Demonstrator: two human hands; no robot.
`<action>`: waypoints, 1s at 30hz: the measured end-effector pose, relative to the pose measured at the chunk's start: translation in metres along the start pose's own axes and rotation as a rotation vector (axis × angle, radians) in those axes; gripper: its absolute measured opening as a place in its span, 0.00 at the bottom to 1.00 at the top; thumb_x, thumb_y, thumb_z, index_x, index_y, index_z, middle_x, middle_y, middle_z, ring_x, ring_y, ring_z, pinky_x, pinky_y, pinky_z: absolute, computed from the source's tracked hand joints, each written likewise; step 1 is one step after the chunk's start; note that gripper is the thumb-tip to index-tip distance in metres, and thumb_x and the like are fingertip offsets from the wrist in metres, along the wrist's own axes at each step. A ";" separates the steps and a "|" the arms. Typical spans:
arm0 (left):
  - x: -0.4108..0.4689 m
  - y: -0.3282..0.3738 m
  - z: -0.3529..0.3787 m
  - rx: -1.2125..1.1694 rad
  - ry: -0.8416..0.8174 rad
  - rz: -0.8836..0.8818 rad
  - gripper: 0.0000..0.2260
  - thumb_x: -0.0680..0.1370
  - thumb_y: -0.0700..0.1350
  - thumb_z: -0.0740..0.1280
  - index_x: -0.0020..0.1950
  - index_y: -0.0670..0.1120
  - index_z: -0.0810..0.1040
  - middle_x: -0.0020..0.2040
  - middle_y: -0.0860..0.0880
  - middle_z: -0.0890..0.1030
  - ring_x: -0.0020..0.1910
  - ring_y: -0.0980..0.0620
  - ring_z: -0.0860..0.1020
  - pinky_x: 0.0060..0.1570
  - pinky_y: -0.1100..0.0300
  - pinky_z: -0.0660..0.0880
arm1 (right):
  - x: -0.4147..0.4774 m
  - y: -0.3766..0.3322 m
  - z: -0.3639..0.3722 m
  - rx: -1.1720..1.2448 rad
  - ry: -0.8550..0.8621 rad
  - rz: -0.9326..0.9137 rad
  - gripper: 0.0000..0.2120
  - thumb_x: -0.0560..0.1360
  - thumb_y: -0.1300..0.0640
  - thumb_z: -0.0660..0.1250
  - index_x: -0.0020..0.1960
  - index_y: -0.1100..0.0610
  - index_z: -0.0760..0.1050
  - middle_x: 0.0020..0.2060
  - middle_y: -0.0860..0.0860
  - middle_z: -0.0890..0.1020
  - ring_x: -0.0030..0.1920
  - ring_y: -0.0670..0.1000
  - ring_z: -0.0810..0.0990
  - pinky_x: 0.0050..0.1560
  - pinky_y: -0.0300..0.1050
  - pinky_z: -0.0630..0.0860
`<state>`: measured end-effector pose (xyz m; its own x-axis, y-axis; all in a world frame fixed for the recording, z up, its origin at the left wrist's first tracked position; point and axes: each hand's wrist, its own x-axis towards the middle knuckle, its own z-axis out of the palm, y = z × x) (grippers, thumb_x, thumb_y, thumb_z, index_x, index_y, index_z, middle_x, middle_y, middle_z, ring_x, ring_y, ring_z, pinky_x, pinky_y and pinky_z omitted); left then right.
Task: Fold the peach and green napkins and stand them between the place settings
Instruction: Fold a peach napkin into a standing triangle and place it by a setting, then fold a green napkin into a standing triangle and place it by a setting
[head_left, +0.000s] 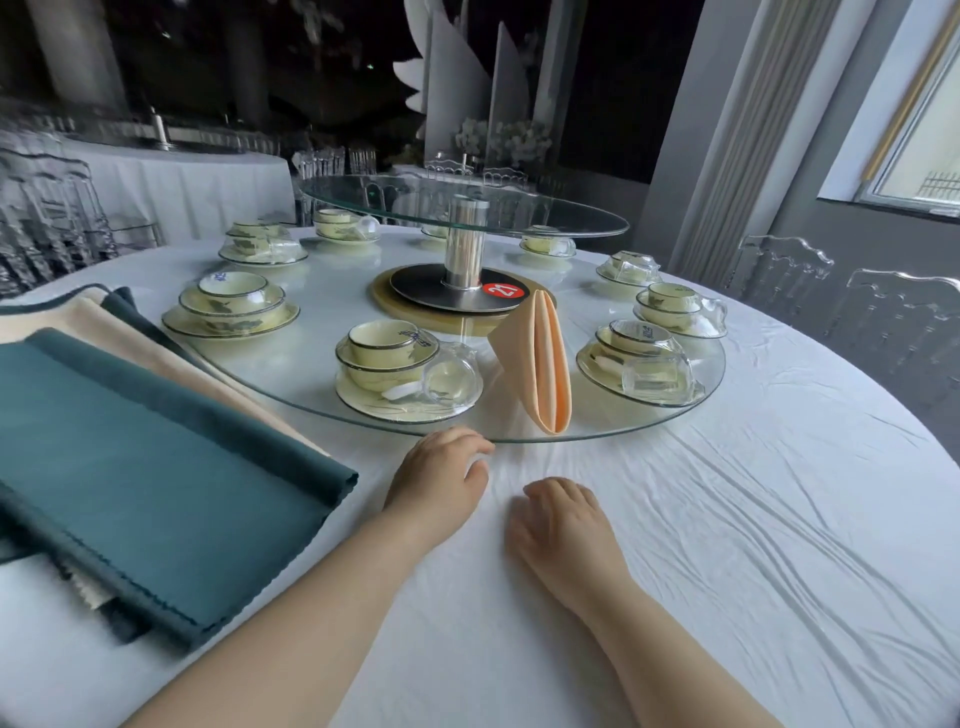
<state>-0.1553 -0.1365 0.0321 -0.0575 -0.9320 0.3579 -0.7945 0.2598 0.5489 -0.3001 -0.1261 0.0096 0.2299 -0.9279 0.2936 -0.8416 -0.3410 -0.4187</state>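
Both hands are empty: my left hand (441, 467) touches the glass turntable (291, 369) rim, probably to turn it, right hand (558, 519) flat on the tablecloth (753, 519). One peach napkin (540, 364) stands between two place settings; green napkins (130, 457) wait stacked at left.

Folded napkin (540, 364) upright on glass turntable (291, 364) between two place settings (405, 369), napkin stack (156, 467) left.
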 end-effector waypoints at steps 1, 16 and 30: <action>-0.005 0.003 -0.006 0.005 -0.008 0.000 0.14 0.79 0.41 0.58 0.63 0.46 0.75 0.65 0.52 0.73 0.65 0.53 0.69 0.60 0.66 0.61 | -0.001 0.000 0.001 -0.025 -0.001 -0.012 0.14 0.76 0.53 0.59 0.60 0.56 0.71 0.60 0.49 0.73 0.64 0.51 0.67 0.60 0.35 0.59; -0.123 -0.110 -0.147 0.077 -0.235 -0.357 0.16 0.73 0.42 0.70 0.58 0.56 0.74 0.69 0.54 0.66 0.61 0.63 0.64 0.54 0.76 0.54 | -0.005 -0.007 -0.002 -0.078 -0.017 -0.029 0.12 0.77 0.54 0.60 0.57 0.56 0.74 0.59 0.53 0.74 0.63 0.55 0.66 0.59 0.38 0.59; -0.109 -0.098 -0.139 -0.117 0.168 -0.354 0.08 0.72 0.40 0.71 0.36 0.52 0.81 0.30 0.68 0.78 0.38 0.70 0.76 0.41 0.81 0.67 | -0.003 -0.010 -0.003 -0.058 0.199 0.018 0.20 0.72 0.47 0.63 0.54 0.62 0.77 0.55 0.57 0.79 0.61 0.61 0.70 0.61 0.47 0.60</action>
<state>0.0133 -0.0255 0.0445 0.3141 -0.9173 0.2447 -0.6731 -0.0334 0.7388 -0.2941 -0.1192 0.0155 0.1184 -0.8837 0.4528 -0.8729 -0.3100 -0.3768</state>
